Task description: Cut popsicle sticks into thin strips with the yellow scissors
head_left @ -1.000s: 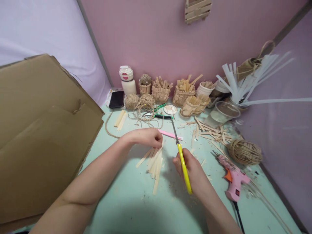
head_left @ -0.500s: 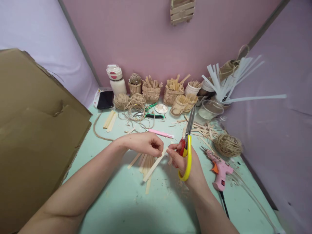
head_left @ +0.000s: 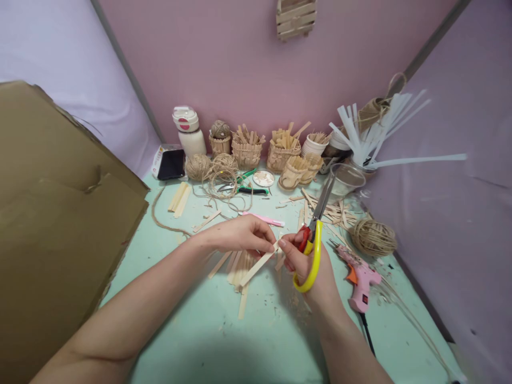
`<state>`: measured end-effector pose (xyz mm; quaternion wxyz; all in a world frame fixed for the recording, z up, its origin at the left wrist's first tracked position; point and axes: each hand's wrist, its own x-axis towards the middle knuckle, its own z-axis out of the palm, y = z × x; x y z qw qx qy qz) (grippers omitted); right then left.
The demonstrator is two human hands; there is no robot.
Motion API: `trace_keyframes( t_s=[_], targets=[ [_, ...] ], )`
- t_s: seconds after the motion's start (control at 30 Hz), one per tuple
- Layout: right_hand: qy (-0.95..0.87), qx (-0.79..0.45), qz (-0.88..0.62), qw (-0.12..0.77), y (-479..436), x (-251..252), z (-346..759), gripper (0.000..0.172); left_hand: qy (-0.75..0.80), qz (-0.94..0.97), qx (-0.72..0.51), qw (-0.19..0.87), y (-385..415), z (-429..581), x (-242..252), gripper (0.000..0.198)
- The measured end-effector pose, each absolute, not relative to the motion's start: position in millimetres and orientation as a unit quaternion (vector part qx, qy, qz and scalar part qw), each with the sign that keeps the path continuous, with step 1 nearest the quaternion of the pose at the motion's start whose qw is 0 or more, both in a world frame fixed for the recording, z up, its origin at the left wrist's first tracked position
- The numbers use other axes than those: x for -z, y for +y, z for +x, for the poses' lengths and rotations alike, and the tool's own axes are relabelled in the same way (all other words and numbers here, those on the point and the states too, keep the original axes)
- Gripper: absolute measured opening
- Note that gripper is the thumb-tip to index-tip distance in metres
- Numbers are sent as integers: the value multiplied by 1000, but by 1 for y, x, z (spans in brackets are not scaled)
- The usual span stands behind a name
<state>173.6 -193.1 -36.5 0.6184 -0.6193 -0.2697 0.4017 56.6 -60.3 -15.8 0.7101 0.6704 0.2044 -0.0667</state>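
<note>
Currently: left hand [head_left: 240, 234] grip pinches one wooden stick [head_left: 258, 264] just above the stick pile [head_left: 236, 269]; right hand [head_left: 310, 266] grip wrapped round yellow-handled scissors [head_left: 316, 234], fingertips touching the stick's end.

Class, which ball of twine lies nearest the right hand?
The ball of twine beside the pink glue gun, right of the right hand; the others sit at the back.

Tilted wooden stick [head_left: 258, 264], upright yellow-handled scissors [head_left: 317, 241]
</note>
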Motion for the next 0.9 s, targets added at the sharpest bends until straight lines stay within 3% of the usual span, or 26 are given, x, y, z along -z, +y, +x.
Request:
trace_keyframes(
  t_s=[0.9],
  targets=[
    [-250,-377,-615,646,-191,39,173,37,227,690,12,687,-63,59,13,16]
  ],
)
